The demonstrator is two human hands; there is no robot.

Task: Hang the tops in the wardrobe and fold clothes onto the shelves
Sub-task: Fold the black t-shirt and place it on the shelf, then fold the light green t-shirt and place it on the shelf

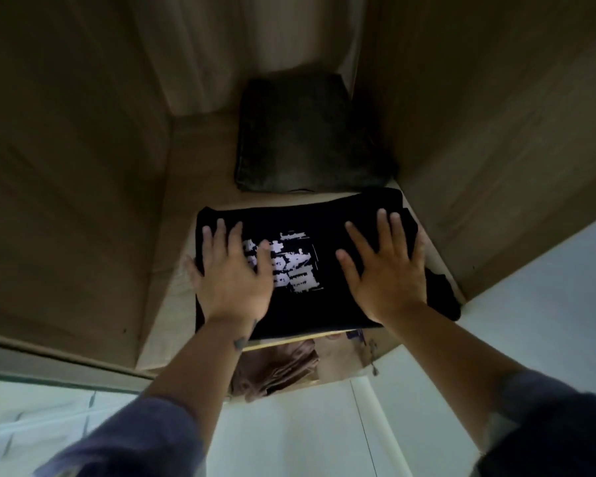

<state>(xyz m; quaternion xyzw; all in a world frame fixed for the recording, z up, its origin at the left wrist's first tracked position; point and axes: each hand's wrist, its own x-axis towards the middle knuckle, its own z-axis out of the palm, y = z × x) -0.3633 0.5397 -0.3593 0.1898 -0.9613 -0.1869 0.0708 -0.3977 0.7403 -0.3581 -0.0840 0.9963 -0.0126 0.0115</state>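
A folded black T-shirt [324, 304] with a white print lies at the front of a wooden wardrobe shelf [183, 235]. My left hand [233, 273] lies flat on its left part, fingers spread, the thumb curled round the left edge. Over on the shirt's right part, my right hand [387, 270] presses down flat with fingers apart. Behind the shirt, deeper on the same shelf, sits a folded dark grey garment [307, 139].
Wardrobe side walls [66, 184] close in left and right of the shelf. On the shelf below lies a folded brown garment [276, 370]. A white wardrobe door [530, 304] stands at the right, and a small blue item [355, 334] peeks under the shelf edge.
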